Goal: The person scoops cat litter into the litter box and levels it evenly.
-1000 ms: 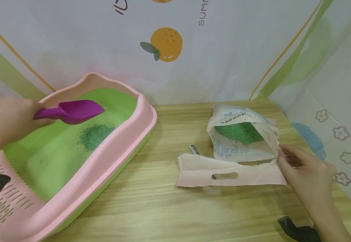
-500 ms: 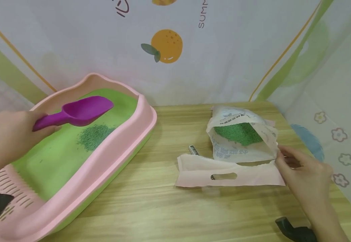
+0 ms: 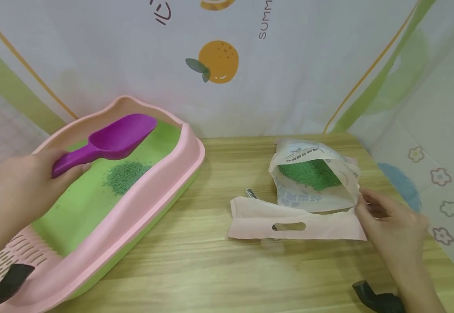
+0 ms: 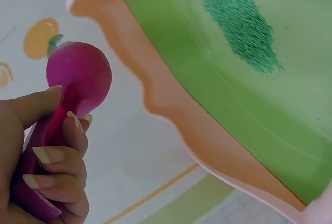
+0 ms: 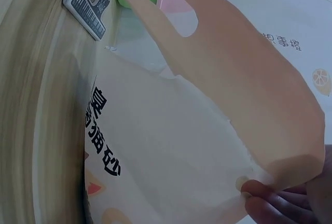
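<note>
My left hand (image 3: 27,187) grips the handle of a purple scoop (image 3: 123,134); its bowl faces up and looks empty. The scoop hangs over a pink-and-green litter box (image 3: 140,234), where a small pile of green cat litter (image 3: 127,176) lies on the floor. At the right, my right hand (image 3: 396,224) pinches the edge of a torn-open litter bag (image 3: 313,200). Green pellets (image 3: 313,174) show inside the bag's mouth. A pink top strip (image 3: 266,228) with a handle hole hangs from the bag's corner at my fingers (image 5: 264,198).
A patterned clip (image 5: 85,11) lies on the wooden table (image 3: 211,274), partly behind the strip in the head view. Slotted pink grating (image 3: 27,252) forms the box's near end. A fruit-print cloth (image 3: 289,87) hangs behind. Black wrist mounts (image 3: 379,298) show at the lower edge.
My left hand has moved right with the scoop, whose bowl has risen and points further up and right. My right hand keeps its pinch on the bag with hardly any movement.
</note>
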The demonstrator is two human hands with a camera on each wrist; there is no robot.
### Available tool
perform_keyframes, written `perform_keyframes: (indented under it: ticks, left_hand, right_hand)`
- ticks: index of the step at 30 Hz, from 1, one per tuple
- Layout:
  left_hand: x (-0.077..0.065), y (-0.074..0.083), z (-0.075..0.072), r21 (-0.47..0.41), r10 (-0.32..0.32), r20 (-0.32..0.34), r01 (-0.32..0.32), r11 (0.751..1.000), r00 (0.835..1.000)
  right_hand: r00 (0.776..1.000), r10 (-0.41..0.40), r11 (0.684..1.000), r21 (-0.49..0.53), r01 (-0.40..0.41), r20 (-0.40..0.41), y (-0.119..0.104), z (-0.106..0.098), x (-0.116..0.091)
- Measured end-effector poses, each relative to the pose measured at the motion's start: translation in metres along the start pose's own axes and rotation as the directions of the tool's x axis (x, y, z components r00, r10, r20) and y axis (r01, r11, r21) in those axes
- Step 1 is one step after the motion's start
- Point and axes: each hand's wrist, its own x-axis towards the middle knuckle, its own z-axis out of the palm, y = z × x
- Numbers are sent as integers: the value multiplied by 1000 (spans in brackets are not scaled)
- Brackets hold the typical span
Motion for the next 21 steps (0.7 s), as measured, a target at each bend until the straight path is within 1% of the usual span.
perform_keyframes:
  ticks: [1,3,7,9,12,13,17,19,21]
  left_hand:
    - [0,1,0,0,-6,11,6,1000,1000]
    - [-1,3,1,-8,-3,10,3,1000,1000]
    - [-5,11,2,-56,11,-25,-12,998,1000]
    - [-9,16,2,-78,22,-47,-25,997,999]
    - [-16,24,3,-87,30,-65,-35,996,997]
    - [-18,26,3,-89,28,-62,-34,995,998]
    - [-24,37,5,-111,-5,-8,4,994,1000]
    - [-26,41,7,-115,-3,5,4,993,1000]
    - [-27,45,9,-107,15,-1,-15,994,1000]
  right_hand:
    - [1000,0,1000,0,0,-1,0,0,0]
    - [1000,1,1000,-5,-1,2,0,0,0]
    - [1000,6,1000,-11,-6,4,1,0,-1]
    - [1000,9,1000,-10,-9,8,1,0,-1]
    - [1000,11,1000,-11,-11,20,1,-1,-1]
    - [1000,14,1000,-11,-13,23,1,-1,-1]
    - [1000,16,1000,-9,-16,13,0,-1,-1]
    - [1000,16,1000,-7,-15,15,0,-2,-1]
    - [1000,14,1000,-6,-14,17,1,-2,-1]
